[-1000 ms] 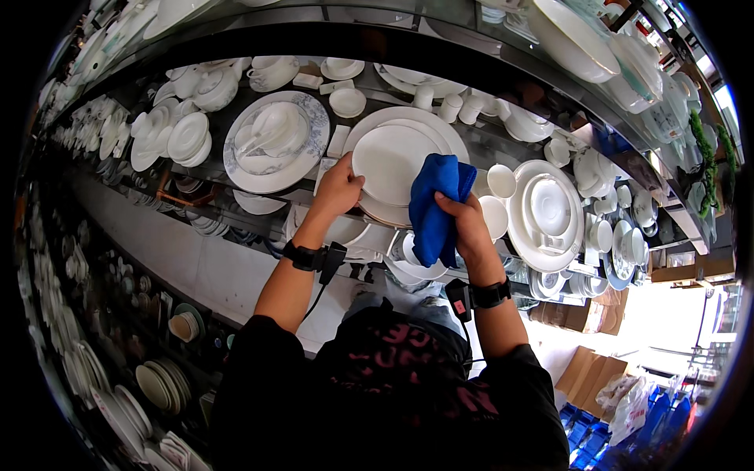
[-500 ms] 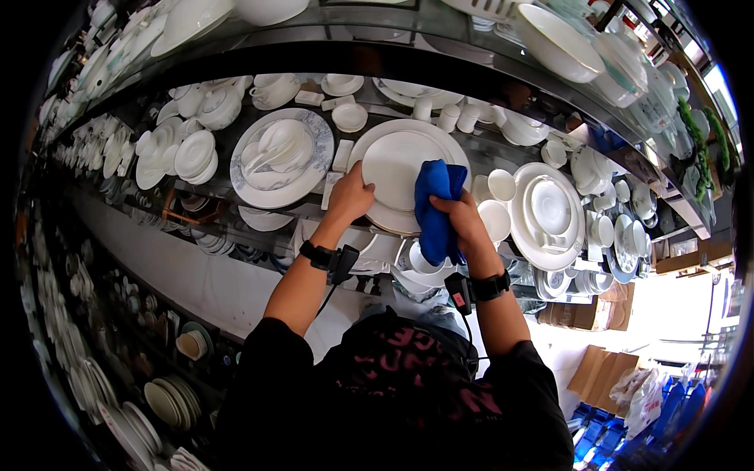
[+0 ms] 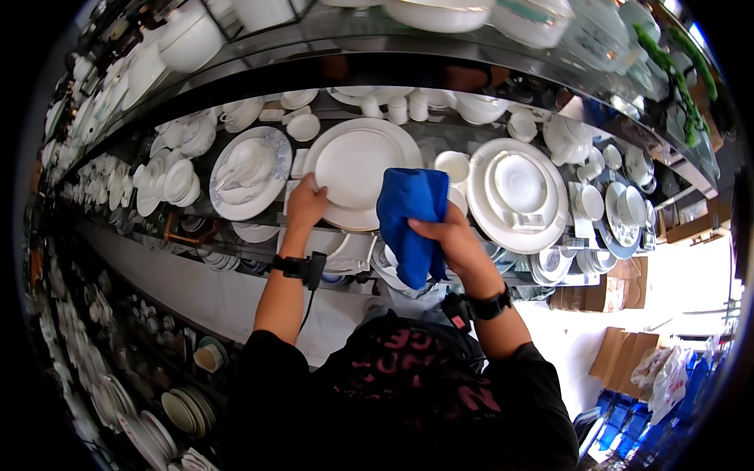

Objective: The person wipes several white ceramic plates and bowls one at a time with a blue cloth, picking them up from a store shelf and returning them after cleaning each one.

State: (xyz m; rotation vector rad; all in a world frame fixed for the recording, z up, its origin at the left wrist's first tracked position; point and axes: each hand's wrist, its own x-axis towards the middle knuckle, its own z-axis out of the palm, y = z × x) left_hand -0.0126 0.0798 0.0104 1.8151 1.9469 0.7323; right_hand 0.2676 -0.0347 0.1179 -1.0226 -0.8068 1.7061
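The blue cloth [image 3: 412,224] had come back toward the person and showed a broader face, where half a second earlier it had looked narrower and covered more of the smaller white plate's [image 3: 353,161] right side; more of that plate now showed. The right hand [image 3: 455,235] had drawn lower with it, its thumb pointing more directly left. The lower white cup [image 3: 458,202] beside the plates, plainly visible before, had become partly hidden behind cloth and hand. The view had also swung, carrying the plates, the left hand [image 3: 306,204] and the gold-rimmed bowl [image 3: 440,13] overhead leftward.
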